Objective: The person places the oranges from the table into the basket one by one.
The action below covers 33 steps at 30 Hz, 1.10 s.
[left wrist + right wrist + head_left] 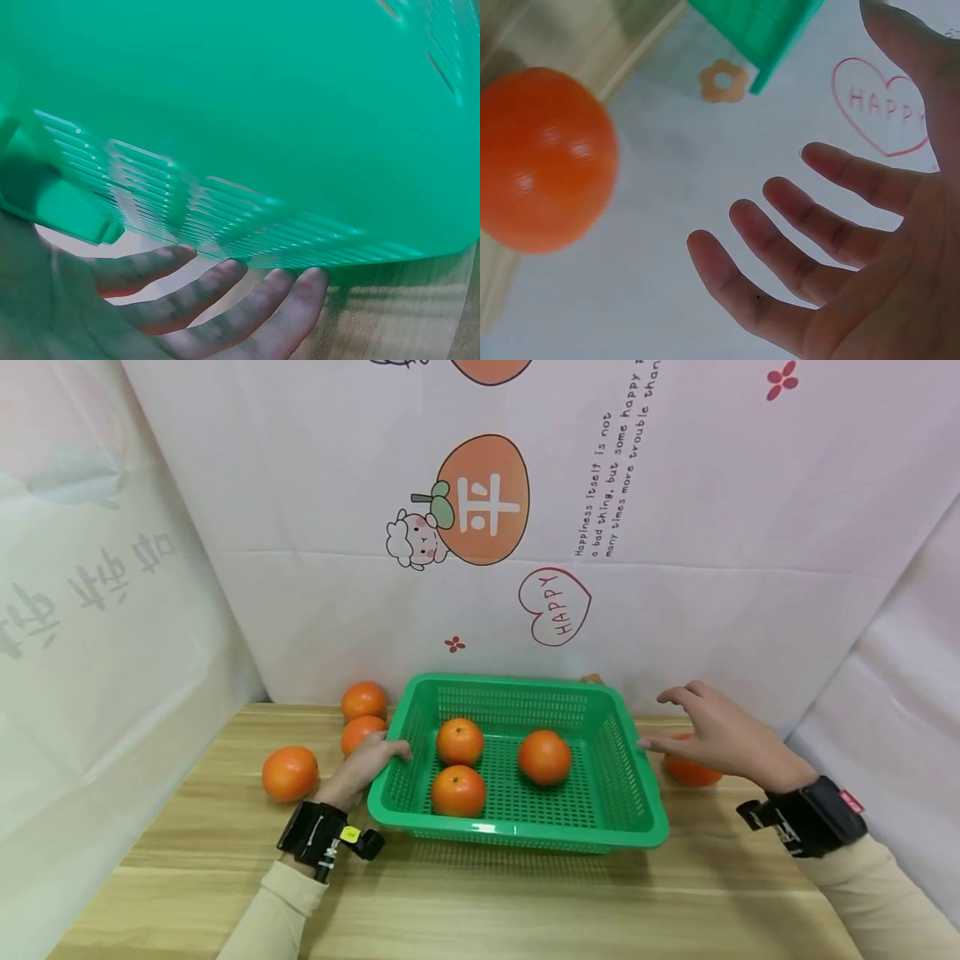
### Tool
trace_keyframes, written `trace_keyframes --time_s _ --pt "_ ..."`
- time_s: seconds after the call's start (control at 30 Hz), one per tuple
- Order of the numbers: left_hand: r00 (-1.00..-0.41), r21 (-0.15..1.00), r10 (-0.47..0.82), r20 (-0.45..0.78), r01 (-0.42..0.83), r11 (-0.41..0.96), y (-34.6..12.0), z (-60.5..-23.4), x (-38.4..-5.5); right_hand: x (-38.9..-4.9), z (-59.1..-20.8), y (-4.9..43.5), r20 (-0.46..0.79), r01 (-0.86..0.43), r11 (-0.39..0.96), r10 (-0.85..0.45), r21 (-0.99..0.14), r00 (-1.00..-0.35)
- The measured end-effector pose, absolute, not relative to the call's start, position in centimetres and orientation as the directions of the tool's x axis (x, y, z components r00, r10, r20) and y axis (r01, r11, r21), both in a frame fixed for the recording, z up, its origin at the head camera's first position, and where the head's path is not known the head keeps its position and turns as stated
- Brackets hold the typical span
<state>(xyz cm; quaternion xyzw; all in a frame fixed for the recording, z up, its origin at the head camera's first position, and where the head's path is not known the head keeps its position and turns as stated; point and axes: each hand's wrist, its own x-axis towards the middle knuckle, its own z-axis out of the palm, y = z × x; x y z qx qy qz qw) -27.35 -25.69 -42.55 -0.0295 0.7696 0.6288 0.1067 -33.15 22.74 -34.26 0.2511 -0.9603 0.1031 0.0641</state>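
A green plastic basket with slotted sides holds three oranges: a back-left orange, a front-left orange and a right-hand orange. My left hand grips its left rim, thumb over the top. From the left wrist view, the fingers lie against the basket's slotted outer wall. Just off the right rim, my right hand is held with fingers spread and nothing in it. Behind that hand an orange is partly hidden; it shows large in the right wrist view.
Left of the basket, a loose orange lies on the wooden table, with two more oranges close by, one at the back and one partly behind the left hand. Printed white cloth hangs behind and at both sides.
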Motion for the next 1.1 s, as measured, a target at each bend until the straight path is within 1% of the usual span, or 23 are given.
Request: trace_keyframes --time_s 0.2,0.43,0.57,0.77,1.1 --pt "-0.975 0.963 0.097 -0.2 -0.177 0.204 -25.7 -42.6 -27.4 -33.4 -35.3 23.8 0.139 -0.464 0.868 -0.444 -0.176 -0.885" --pt "-0.973 0.96 0.094 -0.21 -0.187 0.209 -25.7 -42.6 -27.4 -33.9 -36.8 24.8 0.158 -0.499 0.851 -0.477 -0.165 -0.865" --pt "-0.973 0.959 0.092 -0.212 -0.19 0.209 -25.7 -42.7 -27.5 -34.1 -37.5 25.2 0.153 -0.49 0.856 -0.469 -0.164 -0.87" --pt "-0.971 0.964 0.104 -0.216 -0.194 0.184 -25.7 -42.9 -27.5 -34.2 -38.1 25.8 0.14 -0.468 0.866 -0.448 -0.176 -0.883" --pt "-0.973 0.966 0.113 -0.203 -0.18 0.185 -25.7 -42.8 -27.5 -34.7 -38.6 26.3 0.132 -0.47 0.863 -0.452 -0.185 -0.882"
